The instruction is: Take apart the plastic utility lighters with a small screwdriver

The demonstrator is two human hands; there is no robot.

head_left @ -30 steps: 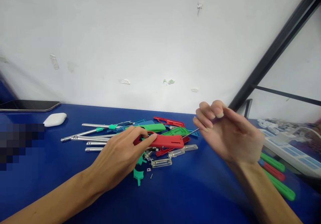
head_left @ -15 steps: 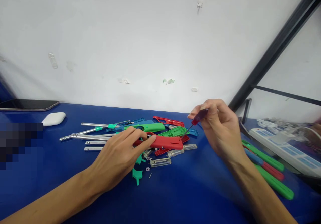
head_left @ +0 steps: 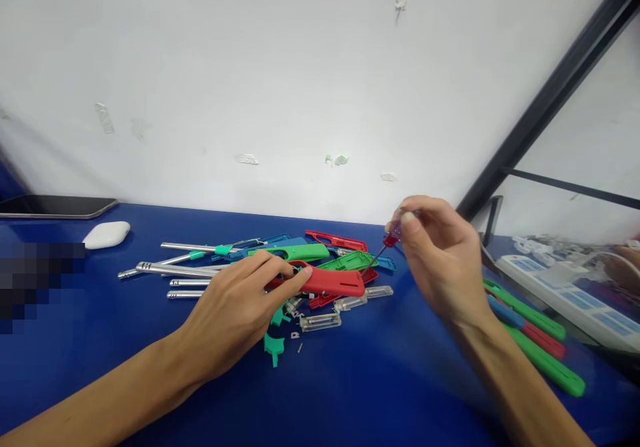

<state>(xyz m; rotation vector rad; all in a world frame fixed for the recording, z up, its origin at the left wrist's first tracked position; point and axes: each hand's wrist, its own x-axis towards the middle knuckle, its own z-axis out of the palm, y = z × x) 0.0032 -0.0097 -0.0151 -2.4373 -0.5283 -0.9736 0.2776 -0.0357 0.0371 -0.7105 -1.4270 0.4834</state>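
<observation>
Left hand (head_left: pixel 240 307): closed over the red housing (head_left: pixel 335 283), thumb on top, fingers curled over its left part. Housing lies slantwise on the pile, mid-bench, towards the far edge of the blue bench (head_left: pixel 380 380); slotted end points right.

Right hand (head_left: pixel 440 250): fingertips pinched round the handle of a screwdriver (head_left: pixel 392 236), shaft slanting down-left, tip at the housing's right end. Whether it sits in a screw: cannot tell.

Under and behind: green shell (head_left: pixel 307 253), red shell (head_left: pixel 340 241), blue parts. Left of pile: metal tubes (head_left: pixel 183 271), some with teal collars. Just in front: clear tanks (head_left: pixel 320 322), teal piece (head_left: pixel 274 347), small screw (head_left: pixel 300 348).

Far left corner: dark phone (head_left: pixel 57 207), white case (head_left: pixel 107 235) near it. Right side: green handle (head_left: pixel 545 361) among others, beside a white power strip (head_left: pixel 575 300).
</observation>
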